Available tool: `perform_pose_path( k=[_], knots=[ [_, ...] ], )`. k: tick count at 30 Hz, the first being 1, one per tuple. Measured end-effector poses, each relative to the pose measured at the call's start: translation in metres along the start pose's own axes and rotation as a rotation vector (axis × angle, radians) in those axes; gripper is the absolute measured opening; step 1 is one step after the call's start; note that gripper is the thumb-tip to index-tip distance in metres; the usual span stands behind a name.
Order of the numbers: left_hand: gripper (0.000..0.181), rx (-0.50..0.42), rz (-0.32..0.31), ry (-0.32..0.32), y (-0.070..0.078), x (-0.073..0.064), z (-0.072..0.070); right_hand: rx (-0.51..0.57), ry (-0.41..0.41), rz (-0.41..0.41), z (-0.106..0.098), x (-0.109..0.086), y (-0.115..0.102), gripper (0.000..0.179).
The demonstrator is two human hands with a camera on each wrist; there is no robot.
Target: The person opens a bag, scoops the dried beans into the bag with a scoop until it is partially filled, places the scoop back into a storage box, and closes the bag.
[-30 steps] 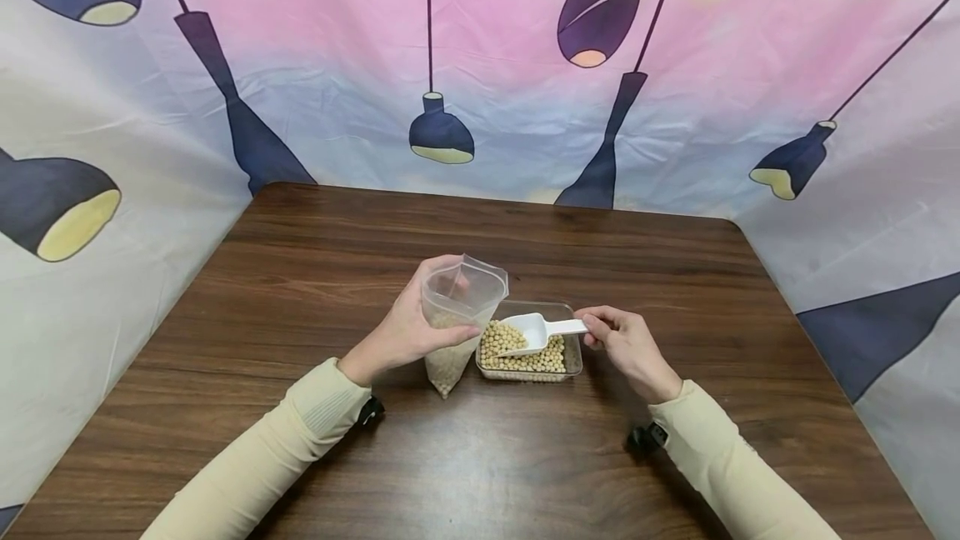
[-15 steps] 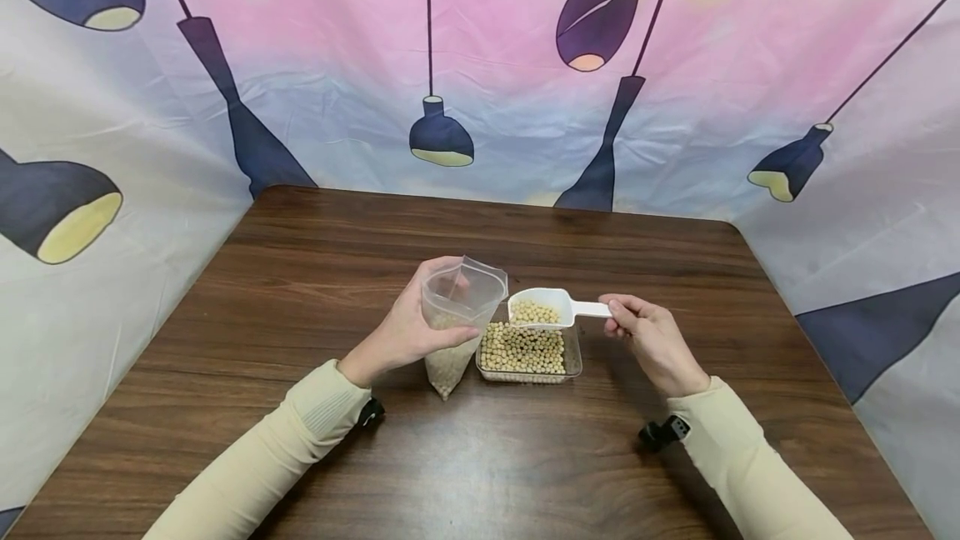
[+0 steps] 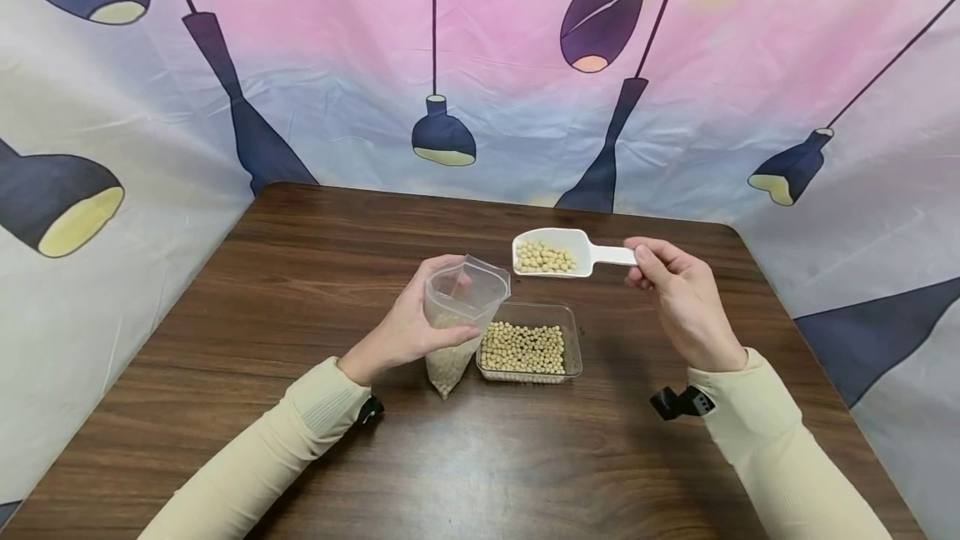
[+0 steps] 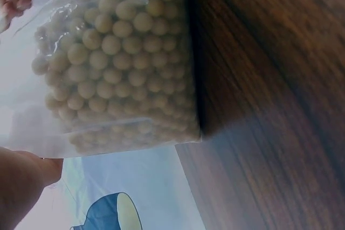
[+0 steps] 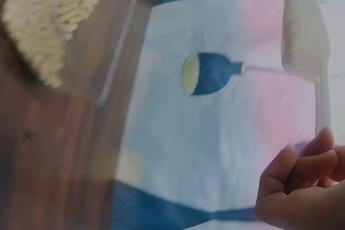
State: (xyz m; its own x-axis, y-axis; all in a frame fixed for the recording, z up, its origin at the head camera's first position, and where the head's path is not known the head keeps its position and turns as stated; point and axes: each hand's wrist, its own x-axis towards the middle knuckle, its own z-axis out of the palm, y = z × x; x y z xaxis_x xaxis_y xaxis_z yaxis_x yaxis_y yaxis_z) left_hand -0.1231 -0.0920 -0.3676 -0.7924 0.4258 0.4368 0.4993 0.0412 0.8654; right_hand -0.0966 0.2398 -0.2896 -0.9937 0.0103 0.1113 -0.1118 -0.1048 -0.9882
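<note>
My left hand (image 3: 401, 323) grips a clear plastic bag (image 3: 468, 294) by its upper part, with the mouth spread wide. Soybeans (image 4: 118, 63) fill the lower part of the bag, whose bottom stands on or very near the table. My right hand (image 3: 686, 294) pinches the handle of a white scoop (image 3: 613, 255), raised level above and behind a clear container (image 3: 572, 332). Pale soybeans (image 3: 543, 257) lie in the scoop's bowl. More soybeans (image 3: 525, 348) cover the floor of the container, just right of the bag. In the right wrist view the scoop (image 5: 304, 36) shows from its underside.
Everything stands on a dark wooden table (image 3: 300, 257). A cloth backdrop (image 3: 495, 40) printed with lamps hangs behind and along the sides. Each wrist wears a black device, such as the right one (image 3: 682, 402).
The scoop, dipped among the container's soybeans a second ago, has come up with a load of them and moved away from me. My left hand and the bag have stayed put.
</note>
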Motion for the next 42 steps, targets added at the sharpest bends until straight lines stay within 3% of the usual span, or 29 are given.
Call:
perform_pose_path(
  k=[3,8,12,15,19,21,22,24,27,29,32,35,38,40,42],
  knots=[
    [0.086,-0.002,-0.015,0.000,0.002,0.000,-0.001,-0.118,-0.008,-0.095,0.016,0.004,-0.008,0.026],
    [0.084,0.000,-0.052,-0.007,0.005,-0.001,-0.002,-0.417,0.010,-0.270,0.039,0.008,-0.016,0.024],
    [0.083,0.010,-0.078,-0.012,0.006,-0.002,-0.003,-0.557,0.021,-0.438,0.053,0.003,-0.019,0.016],
    [0.083,0.007,-0.076,-0.015,0.005,-0.002,-0.003,-0.637,0.009,-0.652,0.060,-0.003,-0.019,0.015],
    [0.085,0.012,-0.050,-0.011,0.004,-0.001,-0.003,-0.732,0.015,-1.024,0.067,-0.009,-0.023,0.011],
    [0.086,0.012,-0.033,-0.019,0.005,-0.001,-0.004,-0.769,0.060,-1.119,0.066,-0.014,-0.026,0.012],
    [0.088,0.016,-0.024,-0.025,0.005,0.000,-0.005,-0.792,0.084,-1.116,0.063,-0.017,-0.027,0.014],
    [0.093,0.007,-0.005,-0.050,0.008,0.001,-0.008,-0.834,0.116,-1.013,0.054,-0.023,-0.024,0.014],
    [0.094,0.075,0.030,-0.082,0.014,0.003,-0.015,-0.874,0.075,-0.649,0.034,-0.029,-0.004,0.015],
    [0.084,0.143,0.068,-0.107,0.020,0.006,-0.021,-0.855,0.021,-0.390,0.023,-0.030,0.018,0.016],
    [0.061,0.285,0.102,-0.146,0.029,0.008,-0.028,-0.764,-0.037,-0.118,0.012,-0.029,0.054,0.019],
    [0.037,0.382,0.115,-0.191,0.042,0.008,-0.031,-0.672,-0.039,-0.019,0.009,-0.031,0.080,0.020],
    [0.021,0.482,0.159,-0.205,0.054,0.007,-0.029,-0.670,-0.042,0.004,0.009,-0.033,0.090,0.023],
    [0.015,0.554,0.215,-0.192,0.060,0.006,-0.024,-0.762,-0.070,0.011,0.008,-0.034,0.089,0.028],
    [0.013,0.627,0.277,-0.164,0.063,0.005,-0.017,-0.950,-0.097,-0.013,0.007,-0.033,0.084,0.037]
  ],
)
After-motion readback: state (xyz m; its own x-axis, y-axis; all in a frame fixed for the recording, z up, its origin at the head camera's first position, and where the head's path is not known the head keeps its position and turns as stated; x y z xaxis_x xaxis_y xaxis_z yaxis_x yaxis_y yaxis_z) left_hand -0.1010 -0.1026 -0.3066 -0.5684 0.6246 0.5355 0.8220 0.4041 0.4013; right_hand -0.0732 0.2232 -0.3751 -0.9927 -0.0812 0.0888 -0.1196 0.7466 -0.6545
